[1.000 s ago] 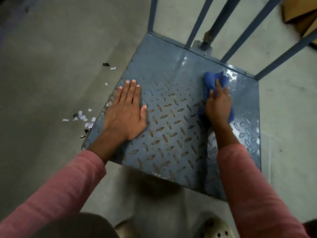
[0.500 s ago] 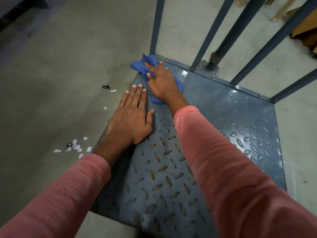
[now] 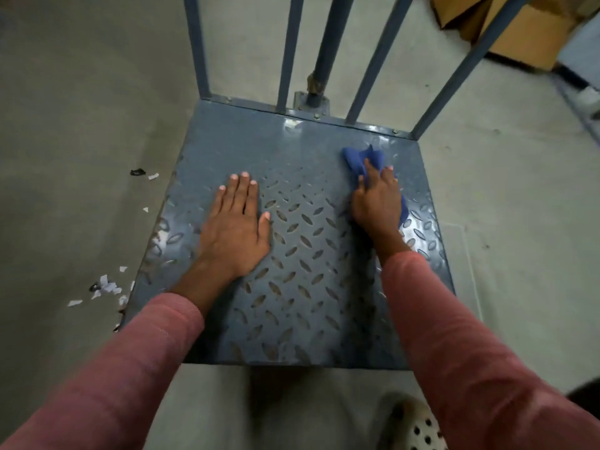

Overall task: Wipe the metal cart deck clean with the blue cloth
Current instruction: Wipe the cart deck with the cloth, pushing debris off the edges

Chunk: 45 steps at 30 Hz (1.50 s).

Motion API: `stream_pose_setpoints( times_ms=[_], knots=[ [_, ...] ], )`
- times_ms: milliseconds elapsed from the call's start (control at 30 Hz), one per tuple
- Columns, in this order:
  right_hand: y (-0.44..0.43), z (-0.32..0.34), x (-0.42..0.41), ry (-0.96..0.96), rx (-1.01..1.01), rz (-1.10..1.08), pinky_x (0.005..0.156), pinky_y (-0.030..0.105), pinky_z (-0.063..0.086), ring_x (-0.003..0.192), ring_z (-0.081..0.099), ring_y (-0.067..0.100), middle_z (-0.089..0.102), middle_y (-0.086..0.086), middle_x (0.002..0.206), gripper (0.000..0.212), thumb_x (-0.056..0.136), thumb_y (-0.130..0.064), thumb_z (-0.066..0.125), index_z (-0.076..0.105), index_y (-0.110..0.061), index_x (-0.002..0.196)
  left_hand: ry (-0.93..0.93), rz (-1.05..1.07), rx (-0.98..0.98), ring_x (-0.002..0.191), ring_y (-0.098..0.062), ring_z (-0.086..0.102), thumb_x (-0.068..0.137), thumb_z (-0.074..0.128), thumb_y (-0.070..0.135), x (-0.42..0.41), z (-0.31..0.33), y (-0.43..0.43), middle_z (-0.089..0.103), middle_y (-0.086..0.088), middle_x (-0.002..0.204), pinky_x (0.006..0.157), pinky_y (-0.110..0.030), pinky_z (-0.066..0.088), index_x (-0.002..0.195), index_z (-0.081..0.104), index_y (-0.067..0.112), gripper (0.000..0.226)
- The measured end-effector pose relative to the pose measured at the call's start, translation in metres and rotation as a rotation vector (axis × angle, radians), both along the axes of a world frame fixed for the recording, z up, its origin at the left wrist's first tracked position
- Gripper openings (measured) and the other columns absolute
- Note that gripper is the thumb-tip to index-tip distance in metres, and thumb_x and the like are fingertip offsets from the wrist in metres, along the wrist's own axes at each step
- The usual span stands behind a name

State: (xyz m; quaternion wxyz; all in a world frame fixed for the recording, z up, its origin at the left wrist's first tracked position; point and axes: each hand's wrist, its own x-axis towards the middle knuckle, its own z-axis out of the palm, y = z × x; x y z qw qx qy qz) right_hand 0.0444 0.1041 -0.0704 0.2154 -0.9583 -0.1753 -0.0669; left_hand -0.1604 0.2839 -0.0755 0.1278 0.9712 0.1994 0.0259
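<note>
The blue-grey metal cart deck (image 3: 292, 287) with raised diamond tread fills the middle of the view. My right hand (image 3: 376, 203) presses the crumpled blue cloth (image 3: 363, 159) onto the deck's far right part, fingers closed over it; most of the cloth is hidden under the palm. My left hand (image 3: 235, 228) lies flat on the deck's left half, fingers together, holding nothing. Both arms wear pink sleeves.
Blue upright bars (image 3: 289, 53) and a thicker pole (image 3: 328, 50) rise from the deck's far edge. White and black paper scraps (image 3: 107, 289) litter the concrete floor left of the cart. Cardboard boxes (image 3: 526, 30) stand at the top right. A perforated shoe (image 3: 412, 427) shows at the bottom.
My right hand has swept the blue cloth from the deck's far left corner across to the far right. My left hand stays flat on the left side.
</note>
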Motion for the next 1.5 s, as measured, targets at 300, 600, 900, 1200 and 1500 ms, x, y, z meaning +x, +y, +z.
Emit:
stream_pose_setpoints(
  times_ms=[300,600,900,1200,1500],
  knots=[
    [-0.009,0.012,-0.083,-0.034,0.172,0.235,0.115,0.047,0.032,0.145,0.033,0.035,0.030,0.018,0.160,0.052,0.105,-0.035,0.032,0.034,-0.019,0.154,-0.051,-0.094,0.032,0.160,-0.033,0.017,0.102,0.015,0.043,-0.008,-0.009,-0.074,0.023,-0.022,0.170,0.132,-0.046,0.010,0.161,0.027,-0.002,0.075],
    [-0.068,0.008,0.001,0.060,-0.143,0.214,0.116,0.043,0.027,0.141,0.037,0.036,0.037,0.020,0.154,0.047,0.105,-0.030,0.041,0.039,-0.021,0.152,-0.033,-0.105,0.046,0.162,-0.030,0.005,0.102,0.008,0.049,0.003,-0.006,-0.074,0.010,-0.018,0.173,0.132,-0.047,0.005,0.164,0.015,0.001,0.079],
    [0.007,0.018,-0.021,0.010,-0.167,0.548,0.115,0.047,0.031,0.142,0.036,0.040,0.028,0.023,0.159,0.052,0.105,-0.026,0.041,0.033,-0.017,0.155,-0.056,-0.118,0.066,0.161,-0.029,0.011,0.099,0.012,0.054,0.056,-0.013,-0.069,0.018,-0.020,0.171,0.132,-0.049,0.007,0.163,0.020,0.001,0.084],
    [-0.054,0.021,0.099,0.102,-0.162,-0.139,0.100,0.049,0.040,0.117,0.050,0.046,0.053,0.028,0.130,0.045,0.091,-0.016,0.043,0.049,-0.005,0.135,-0.066,-0.097,0.072,0.162,-0.025,0.002,0.102,0.010,0.061,0.063,-0.008,-0.065,0.007,-0.012,0.175,0.132,-0.047,0.000,0.166,0.011,0.006,0.084],
    [-0.069,0.017,-0.106,0.125,0.016,0.068,0.121,0.044,0.024,0.151,0.022,0.031,0.032,0.012,0.160,0.052,0.101,-0.026,0.046,0.037,-0.025,0.153,-0.106,-0.080,0.005,0.162,-0.026,0.010,0.109,0.024,0.046,0.059,-0.008,-0.064,0.016,-0.010,0.174,0.132,-0.045,0.003,0.165,0.022,0.008,0.067]
  ],
)
